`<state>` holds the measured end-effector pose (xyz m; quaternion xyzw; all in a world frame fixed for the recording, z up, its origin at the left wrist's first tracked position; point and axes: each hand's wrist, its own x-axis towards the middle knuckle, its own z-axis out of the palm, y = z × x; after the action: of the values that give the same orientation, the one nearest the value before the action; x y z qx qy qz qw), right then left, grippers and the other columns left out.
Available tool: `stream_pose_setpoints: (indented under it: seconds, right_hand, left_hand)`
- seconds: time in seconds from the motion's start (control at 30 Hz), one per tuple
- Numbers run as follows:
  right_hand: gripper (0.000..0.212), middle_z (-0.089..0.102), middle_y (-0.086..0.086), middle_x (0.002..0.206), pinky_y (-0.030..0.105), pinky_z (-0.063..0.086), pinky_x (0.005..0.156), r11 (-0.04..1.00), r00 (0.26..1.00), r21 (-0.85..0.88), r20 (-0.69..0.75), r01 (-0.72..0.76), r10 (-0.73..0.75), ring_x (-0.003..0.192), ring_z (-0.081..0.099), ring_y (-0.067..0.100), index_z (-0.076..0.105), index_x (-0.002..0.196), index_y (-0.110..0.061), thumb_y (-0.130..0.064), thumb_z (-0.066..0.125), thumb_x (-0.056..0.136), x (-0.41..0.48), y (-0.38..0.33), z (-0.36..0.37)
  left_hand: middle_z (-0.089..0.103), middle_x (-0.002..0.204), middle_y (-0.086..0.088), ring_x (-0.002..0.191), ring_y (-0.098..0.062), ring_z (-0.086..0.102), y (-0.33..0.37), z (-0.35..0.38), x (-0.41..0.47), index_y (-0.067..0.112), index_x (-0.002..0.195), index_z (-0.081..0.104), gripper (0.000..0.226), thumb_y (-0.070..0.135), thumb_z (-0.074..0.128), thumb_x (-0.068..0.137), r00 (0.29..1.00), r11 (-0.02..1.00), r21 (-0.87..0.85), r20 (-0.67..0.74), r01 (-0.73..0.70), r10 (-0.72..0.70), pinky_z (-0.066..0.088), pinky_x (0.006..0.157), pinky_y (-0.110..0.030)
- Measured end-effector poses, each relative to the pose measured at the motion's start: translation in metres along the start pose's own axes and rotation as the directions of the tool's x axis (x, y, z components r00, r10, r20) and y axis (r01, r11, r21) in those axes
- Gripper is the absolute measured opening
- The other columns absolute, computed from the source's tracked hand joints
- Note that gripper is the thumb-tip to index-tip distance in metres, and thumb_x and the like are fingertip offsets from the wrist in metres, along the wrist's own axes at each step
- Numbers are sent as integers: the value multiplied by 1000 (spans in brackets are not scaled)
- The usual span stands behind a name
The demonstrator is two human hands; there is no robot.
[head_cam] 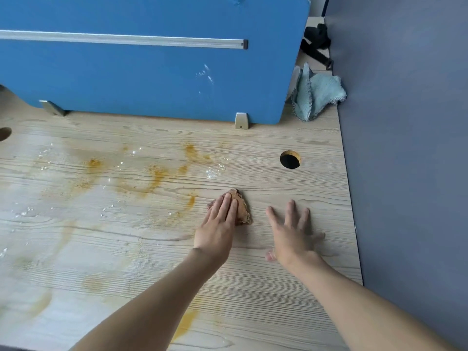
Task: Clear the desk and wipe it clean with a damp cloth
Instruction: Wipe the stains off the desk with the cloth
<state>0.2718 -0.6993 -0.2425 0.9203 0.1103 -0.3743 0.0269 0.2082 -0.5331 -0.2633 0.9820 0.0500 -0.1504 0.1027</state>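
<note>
The brown cloth [243,211] lies right of centre on the surface [278,312], its long axis running away from the person, tip toward the blue divider [152,79]. The left hand [216,231] presses it with straight fingers, grip unclosed; the right hand [291,236] has its grip spread apart nearby.

**Stained wood-grain tabletop with two cloths**

The pale wood-grain tabletop [278,287] is smeared with orange-yellow stains [157,176] across its left and middle, with another streak near the front edge. White crumbs [212,173] lie scattered among the stains. A crumpled brown cloth [243,210] lies on the surface right of centre, just beside the nearest smear. A round cable hole [290,159] opens behind it, and a second hole [4,133] shows at the left edge. A blue divider panel [141,79] stands along the back on metal brackets [241,120]. A light blue cloth [315,93] lies bunched in the far right corner.
</note>
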Motion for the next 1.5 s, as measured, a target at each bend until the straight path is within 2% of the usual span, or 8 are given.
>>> stream_pose_setpoints:
  seconds: [0.27, 0.4, 0.57, 0.77, 0.97, 1.17, 1.33, 1.5]
  right_hand:
    - [111, -26, 10, 163, 80, 19, 107, 996, 996, -20, -31, 83, -84, 148, -17, 48, -4, 156, -41, -50, 77, 81, -21, -7, 19]
    - [121, -33, 14, 160, 80, 19, 107, 990, 996, -110, -2, 88, -89, 145, -19, 54, -15, 154, -42, -53, 78, 78, -39, -12, 47]
    - [122, -32, 12, 161, 81, 25, 102, 995, 998, -88, -17, 57, -59, 147, -17, 52, -16, 153, -45, -46, 80, 79, -41, -19, 40]
    - [123, -34, 10, 160, 81, 25, 103, 995, 999, -94, -16, 43, -45, 147, -18, 51, -18, 153, -46, -43, 81, 79, -41, -18, 40]
    - [123, -34, 8, 160, 79, 28, 102, 995, 999, -93, -21, 36, -38, 148, -17, 49, -16, 153, -49, -43, 82, 78, -43, -20, 39]
    - [122, -36, 8, 160, 80, 27, 102, 995, 999, -89, -14, 38, -39, 148, -20, 48, -16, 153, -50, -39, 81, 80, -41, -20, 39]
    - [122, -35, 8, 160, 80, 27, 102, 995, 999, -96, -20, 40, -42, 148, -19, 49, -16, 153, -50, -42, 81, 79, -42, -20, 38]
    - [124, -34, 9, 160, 81, 27, 101, 994, 999, -98, -22, 41, -43, 148, -18, 49, -15, 153, -49, -41, 83, 77, -41, -20, 39]
  left_hand:
    - [-27, 162, -7, 149, -23, -24, 7, 11, -32, 12, 155, -19, 84, 0, 38, 94, 999, 999, 31, 42, 26, -28, -1, 125, -37]
    - [-27, 162, -10, 149, -26, -24, 11, 7, -31, 10, 156, -17, 82, 2, 36, 94, 997, 997, -13, 23, 72, -72, -3, 124, -37]
    - [-32, 159, -8, 147, -25, -28, 12, 21, -66, 11, 154, -23, 88, 1, 41, 94, 998, 998, 65, 63, -27, 23, -4, 124, -38]
    - [-28, 161, -11, 149, -28, -24, 2, 9, -48, 10, 154, -21, 86, 4, 41, 95, 993, 993, -12, 41, 115, -114, -2, 125, -39]
    - [-30, 160, -5, 147, -23, -28, 6, 25, -82, 16, 155, -21, 87, 0, 39, 94, 998, 999, 26, 66, -22, 20, -2, 125, -39]
    - [-28, 161, -6, 148, -25, -26, 9, 18, -70, 14, 156, -19, 90, -1, 43, 92, 993, 989, -81, 21, 121, -120, -5, 124, -37]
    - [-29, 161, -4, 147, -23, -28, 16, 34, -99, 18, 155, -22, 91, 2, 44, 94, 999, 1000, -1, 45, 7, -7, -4, 125, -38]
    - [-28, 161, -5, 148, -22, -27, 11, 23, -83, 17, 156, -19, 88, -2, 38, 91, 988, 982, -108, 11, 156, -155, -6, 124, -36]
